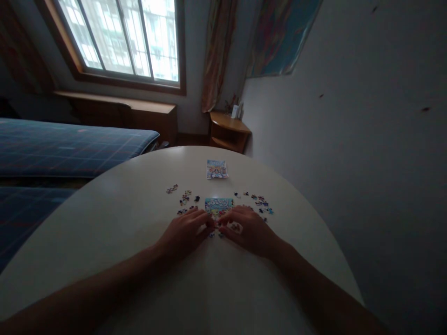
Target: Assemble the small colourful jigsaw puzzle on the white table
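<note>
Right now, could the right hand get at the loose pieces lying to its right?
Probably yes. The pieces lie flat close beside the right hand, and nothing visible stands between them. It would likely just have to leave the puzzle first.

No text, label or number is legible. Jigsaw puzzle (219, 204), upper section: pale, rounded, letter-like shapes on a blue ground; too small and blurred to read. Printed packet (216, 169) beyond the puzzle, upper edge: a band of letter-like marks, likewise too small to read
</note>
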Available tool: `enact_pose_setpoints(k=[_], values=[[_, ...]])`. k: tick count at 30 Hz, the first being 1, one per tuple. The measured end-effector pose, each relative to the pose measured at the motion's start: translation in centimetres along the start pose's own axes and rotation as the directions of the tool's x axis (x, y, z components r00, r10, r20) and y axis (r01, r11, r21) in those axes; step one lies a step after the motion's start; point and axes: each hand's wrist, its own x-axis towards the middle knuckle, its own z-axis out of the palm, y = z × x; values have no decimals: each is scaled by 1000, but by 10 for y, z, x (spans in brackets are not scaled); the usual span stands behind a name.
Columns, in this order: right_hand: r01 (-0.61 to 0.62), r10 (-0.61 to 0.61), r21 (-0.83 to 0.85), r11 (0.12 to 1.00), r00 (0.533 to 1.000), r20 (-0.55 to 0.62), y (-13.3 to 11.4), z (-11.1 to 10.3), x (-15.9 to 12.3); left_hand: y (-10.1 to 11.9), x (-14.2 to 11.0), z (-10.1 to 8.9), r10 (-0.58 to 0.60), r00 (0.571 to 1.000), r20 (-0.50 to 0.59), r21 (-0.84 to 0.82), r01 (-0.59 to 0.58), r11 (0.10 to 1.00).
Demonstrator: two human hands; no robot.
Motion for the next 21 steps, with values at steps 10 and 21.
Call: enact_pose_setpoints(k=[10,21], values=[[24,-24,-8,1000,998,-50,-5,6,1,0,1,-1,74,995,-72,64,-69,996],[57,-57,-16,998,997,-42,-6,6,0,1,1,-3,184,979,-87,172,-167,971]])
